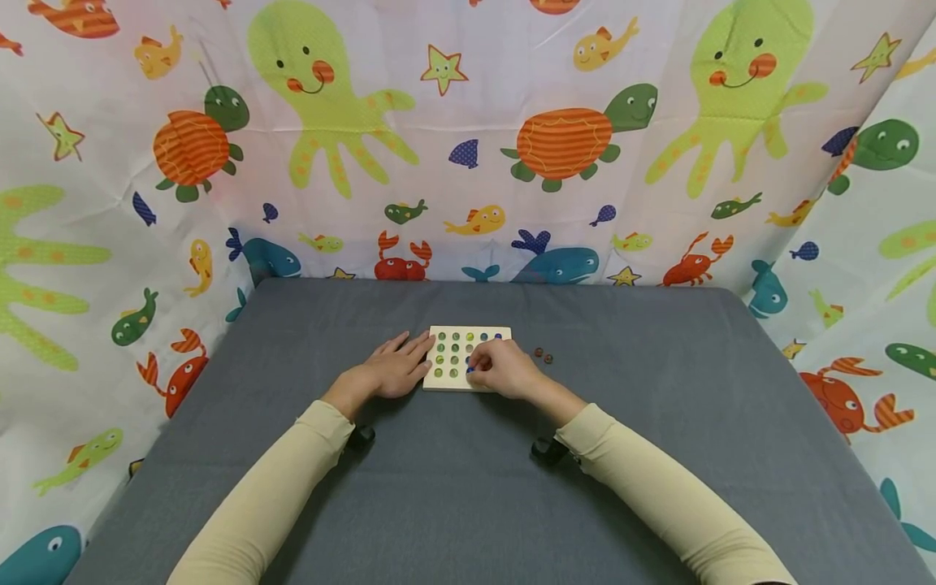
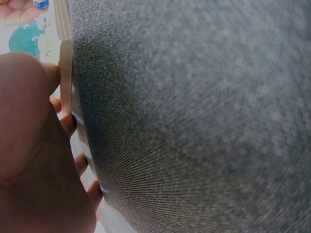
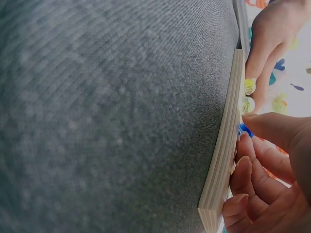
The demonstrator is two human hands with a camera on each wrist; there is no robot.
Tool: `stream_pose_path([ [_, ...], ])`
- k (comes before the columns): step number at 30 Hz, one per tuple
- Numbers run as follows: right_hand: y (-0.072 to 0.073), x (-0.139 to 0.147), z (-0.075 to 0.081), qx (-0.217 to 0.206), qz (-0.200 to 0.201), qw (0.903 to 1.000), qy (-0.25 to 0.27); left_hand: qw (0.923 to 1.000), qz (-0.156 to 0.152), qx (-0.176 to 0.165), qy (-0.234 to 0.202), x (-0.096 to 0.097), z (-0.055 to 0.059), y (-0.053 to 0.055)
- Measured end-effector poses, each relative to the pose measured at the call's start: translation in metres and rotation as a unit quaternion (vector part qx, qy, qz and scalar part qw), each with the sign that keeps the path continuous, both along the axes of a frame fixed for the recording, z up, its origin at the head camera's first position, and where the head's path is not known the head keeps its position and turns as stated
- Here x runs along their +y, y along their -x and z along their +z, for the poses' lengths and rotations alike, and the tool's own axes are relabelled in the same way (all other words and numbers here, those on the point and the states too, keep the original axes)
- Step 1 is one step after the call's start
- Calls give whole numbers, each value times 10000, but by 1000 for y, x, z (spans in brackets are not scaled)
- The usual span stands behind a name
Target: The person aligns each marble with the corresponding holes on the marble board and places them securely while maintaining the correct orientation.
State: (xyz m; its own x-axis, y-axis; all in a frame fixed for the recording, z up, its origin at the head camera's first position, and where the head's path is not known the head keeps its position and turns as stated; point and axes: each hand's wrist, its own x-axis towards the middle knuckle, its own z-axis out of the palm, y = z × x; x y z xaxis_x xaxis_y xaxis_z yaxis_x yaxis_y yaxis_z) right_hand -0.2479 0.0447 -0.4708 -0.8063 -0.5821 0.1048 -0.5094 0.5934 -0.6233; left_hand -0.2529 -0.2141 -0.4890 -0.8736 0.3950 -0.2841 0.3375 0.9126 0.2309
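Note:
A pale wooden board with rows of round hollows lies flat on the grey cloth. Green and yellow glass marbles sit in its left columns, and blue ones show at its upper right. My left hand rests at the board's left side, fingers extended and touching its edge. With thumb and index finger, my right hand pinches a blue marble right at the board's surface, near the front edge. Part of the board's right side is hidden behind that hand.
Two small brown balls lie on the cloth just right of the board. The grey-covered table ends at a curtain printed with sea animals, behind and at both sides. Dark wrist devices sit under both cuffs.

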Motion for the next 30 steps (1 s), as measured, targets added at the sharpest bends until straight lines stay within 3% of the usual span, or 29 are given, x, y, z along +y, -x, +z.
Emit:
stream_pose_path([
  [8,-1,-2,0,-26,-74,10000,-47,10000,-4,21,-48,-1,-1,1],
  [15,-6,2,3,92,90,9998,-180,10000,-6,7,-66,0,0,0],
  [24,-19,23,15,432,307,9982,-292,10000,5,-2,-82,0,0,1],
  [30,-22,40,18,488,188,9979,-379,10000,-6,-13,-66,0,0,-1],
])
